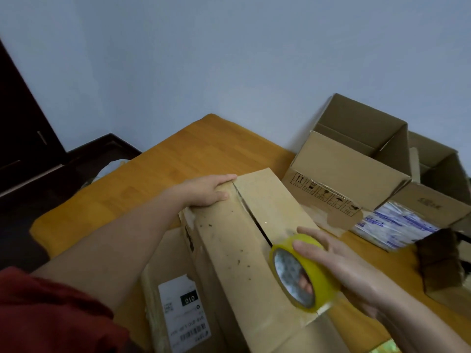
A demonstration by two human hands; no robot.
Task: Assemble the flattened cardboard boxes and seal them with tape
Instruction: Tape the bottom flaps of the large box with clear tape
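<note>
Red sleeve [51, 309] down in the corner, and just past it one flattened box [175, 276] with a shipping label lies on the table [178, 154], under the one box being sealed [229, 245]. My right hand [341, 271] has its fingers wrapped round the single yellow tape roll [303, 273], on edge at the near end of that box's seam, while the left hand [206, 191] presses the far end, fingers straight. Further back right, two assembled boxes stand open: first open box [349, 164], second open box [438, 174] beside it.
</note>
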